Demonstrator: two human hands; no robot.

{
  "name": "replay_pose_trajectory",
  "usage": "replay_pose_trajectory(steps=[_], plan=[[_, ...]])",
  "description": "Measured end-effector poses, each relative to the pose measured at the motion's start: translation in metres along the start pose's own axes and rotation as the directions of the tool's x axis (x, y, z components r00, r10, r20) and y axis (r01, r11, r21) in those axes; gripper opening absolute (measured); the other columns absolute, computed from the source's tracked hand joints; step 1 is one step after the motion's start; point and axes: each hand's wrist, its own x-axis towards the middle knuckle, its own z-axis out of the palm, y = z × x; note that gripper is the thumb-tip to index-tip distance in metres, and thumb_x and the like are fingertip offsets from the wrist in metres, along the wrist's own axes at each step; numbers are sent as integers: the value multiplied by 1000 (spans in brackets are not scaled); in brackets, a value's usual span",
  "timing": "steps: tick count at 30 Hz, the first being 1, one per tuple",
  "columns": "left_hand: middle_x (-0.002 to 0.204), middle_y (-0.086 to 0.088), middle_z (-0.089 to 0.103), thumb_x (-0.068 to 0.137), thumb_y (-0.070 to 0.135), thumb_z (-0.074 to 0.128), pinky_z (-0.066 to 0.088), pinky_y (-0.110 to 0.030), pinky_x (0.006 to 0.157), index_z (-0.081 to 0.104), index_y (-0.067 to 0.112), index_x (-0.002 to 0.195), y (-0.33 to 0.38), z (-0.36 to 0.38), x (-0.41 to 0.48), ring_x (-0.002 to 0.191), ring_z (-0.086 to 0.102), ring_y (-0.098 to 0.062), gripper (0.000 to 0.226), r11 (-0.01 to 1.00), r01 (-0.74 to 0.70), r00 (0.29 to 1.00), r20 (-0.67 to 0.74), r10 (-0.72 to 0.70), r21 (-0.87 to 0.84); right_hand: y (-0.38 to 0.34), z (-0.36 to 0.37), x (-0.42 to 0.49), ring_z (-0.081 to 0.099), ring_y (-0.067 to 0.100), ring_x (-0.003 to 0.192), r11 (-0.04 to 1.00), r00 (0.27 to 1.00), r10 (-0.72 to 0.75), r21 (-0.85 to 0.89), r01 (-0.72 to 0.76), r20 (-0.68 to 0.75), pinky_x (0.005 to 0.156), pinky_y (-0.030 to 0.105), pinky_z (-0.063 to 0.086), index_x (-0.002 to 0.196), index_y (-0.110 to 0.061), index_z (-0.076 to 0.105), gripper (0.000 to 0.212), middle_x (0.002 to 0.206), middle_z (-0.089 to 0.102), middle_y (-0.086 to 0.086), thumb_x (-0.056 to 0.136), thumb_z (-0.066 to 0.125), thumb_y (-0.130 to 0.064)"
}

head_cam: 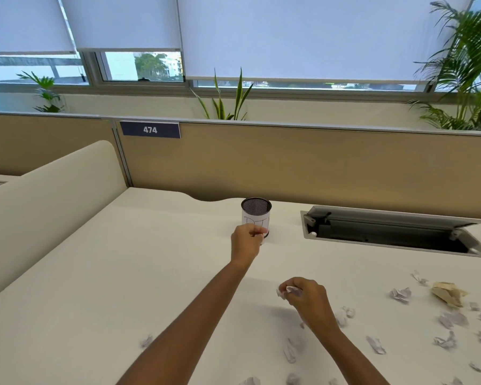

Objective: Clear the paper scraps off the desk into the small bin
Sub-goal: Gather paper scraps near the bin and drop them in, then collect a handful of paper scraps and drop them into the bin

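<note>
By bin (256, 215), label part-hidden, scrap (261, 237) obscured

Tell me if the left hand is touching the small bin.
Cannot tell. In the head view the left hand, pinching a paper scrap, overlaps the lower front of the small bin, so no gap or contact shows plainly.

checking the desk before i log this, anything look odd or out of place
Crumpled paper scraps litter the desk's right side, plus one tan wad unlike the white ones. The cable hatch behind them stands propped open.
</note>
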Motion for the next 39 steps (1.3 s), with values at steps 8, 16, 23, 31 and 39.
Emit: replay_pose_trajectory(steps=[8, 16, 23, 31, 39], plan=[[111, -21, 67, 88, -10, 43, 48, -31, 91, 69, -6, 102, 22, 15, 68, 106, 62, -31, 30, 983, -143, 988, -50, 149, 112, 4, 8, 31, 62, 1, 61, 998, 1000, 19, 62, -20, 7, 59, 1, 43, 58, -22, 63, 38, 65, 69, -5, 79, 57, 9], [115, -17, 62, 86, -13, 45, 42, -21, 91, 67, -5, 101, 8, 23, 115, 109, 59, -26, 27, 975, -192, 981, -14, 195, 111, 4, 10, 67, 64, 9, 71, 996, 999, 5, 92, -1, -48, 72, 16, 49, 71, -10, 69, 23, 73, 70, 1, 82, 58, 6], [127, -17, 53, 84, -20, 32, 31, -10, 95, 62, -2, 112, -11, 26, 104, 121, 50, -25, 45, 969, -229, 961, -135, 241, 98, -37, 5, 121, 60, 11, 66, 991, 974, -85, 86, 105, -208, 69, 27, 48, 79, -1, 70, 14, 80, 71, 11, 83, 57, 3], [152, -7, 28, 89, -7, 41, 41, -40, 108, 27, 13, 145, -55, 34, 60, 136, 38, -27, 61, 950, -35, 990, -122, 76, 310, -89, 17, 191, 57, 36, 78, 984, 968, -135, -142, 106, -213, 60, 30, 37, 77, 4, 64, 12, 82, 65, 22, 83, 54, 0], [150, -6, 29, 96, 11, 43, 38, -31, 108, 16, 13, 149, -80, 19, 28, 134, 40, -21, 59, 852, -17, 998, 65, -20, 524, -79, 25, 184, 50, 27, 119, 979, 990, -106, -181, 89, -90, 98, 30, 38, 123, -7, 55, 39, 129, 54, 16, 84, 60, -2]])
